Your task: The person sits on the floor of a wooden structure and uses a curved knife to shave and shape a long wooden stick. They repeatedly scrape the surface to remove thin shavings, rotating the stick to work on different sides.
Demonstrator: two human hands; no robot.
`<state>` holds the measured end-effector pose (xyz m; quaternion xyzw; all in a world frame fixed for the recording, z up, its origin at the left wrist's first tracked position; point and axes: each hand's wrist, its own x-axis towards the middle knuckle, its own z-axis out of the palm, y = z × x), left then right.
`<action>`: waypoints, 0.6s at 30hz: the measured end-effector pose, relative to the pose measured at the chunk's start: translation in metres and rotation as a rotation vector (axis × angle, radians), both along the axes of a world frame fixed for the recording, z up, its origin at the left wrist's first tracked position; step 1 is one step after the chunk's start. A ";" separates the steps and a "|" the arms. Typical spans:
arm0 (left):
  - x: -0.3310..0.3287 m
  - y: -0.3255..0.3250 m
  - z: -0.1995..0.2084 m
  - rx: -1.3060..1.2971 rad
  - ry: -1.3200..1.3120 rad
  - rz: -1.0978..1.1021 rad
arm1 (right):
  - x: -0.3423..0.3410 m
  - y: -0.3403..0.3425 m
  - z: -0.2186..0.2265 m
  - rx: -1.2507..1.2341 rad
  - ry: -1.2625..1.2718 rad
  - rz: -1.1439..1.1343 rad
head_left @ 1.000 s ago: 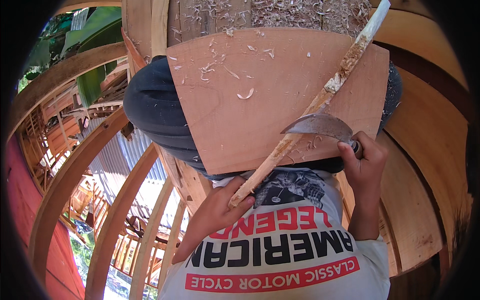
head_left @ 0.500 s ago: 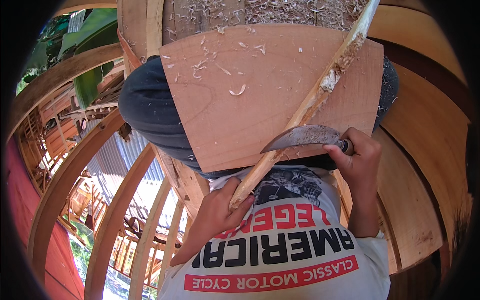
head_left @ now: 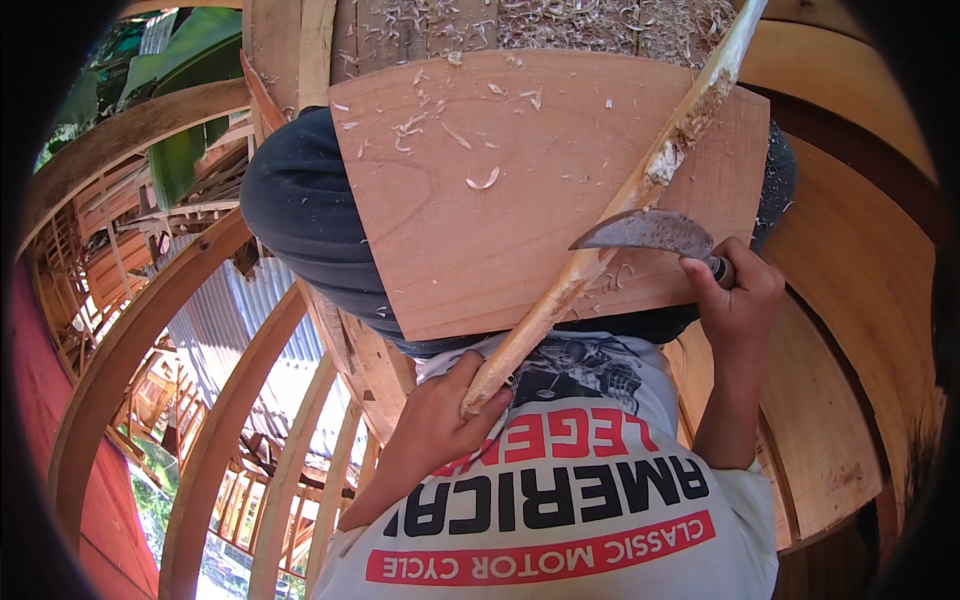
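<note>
A long, rough wooden stick (head_left: pixel 560 298) runs slantwise from my belly to the far right, across a flat wooden board (head_left: pixel 480 240) on my lap. My left hand (head_left: pixel 440 415) is closed around the stick's near end, against my shirt. In my right hand (head_left: pixel 738 295) is the dark handle of a curved knife (head_left: pixel 650 232); the fingers are wrapped round it. The blade points left and lies across the stick near its middle. Past the blade, a stretch of the stick is whitish with brown crumbly patches.
Curled wood shavings (head_left: pixel 483 179) are scattered on the board, and more lie on the planks (head_left: pixel 420 25) beyond it. Curved wooden ribs (head_left: pixel 215 440) stand at my left, with corrugated metal sheets (head_left: pixel 240 315) below. Curved planking (head_left: pixel 860 270) rises on my right.
My right hand has moved the knife up and to the right, farther along the stick from my body. The left hand keeps its grip on the near end.
</note>
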<state>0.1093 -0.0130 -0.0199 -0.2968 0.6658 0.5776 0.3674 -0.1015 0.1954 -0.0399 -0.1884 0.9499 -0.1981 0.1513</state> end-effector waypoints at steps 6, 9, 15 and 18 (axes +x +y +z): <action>0.005 0.002 -0.003 -0.017 0.025 -0.005 | 0.022 -0.010 0.005 -0.119 -0.080 0.166; 0.005 0.003 -0.002 -0.009 0.019 0.004 | 0.003 -0.001 -0.002 -0.053 0.026 0.060; 0.000 0.004 -0.002 -0.002 0.027 0.026 | 0.020 -0.007 0.002 -0.152 -0.005 0.167; 0.006 0.008 -0.001 -0.017 0.035 0.057 | -0.002 -0.001 -0.004 -0.078 0.109 0.060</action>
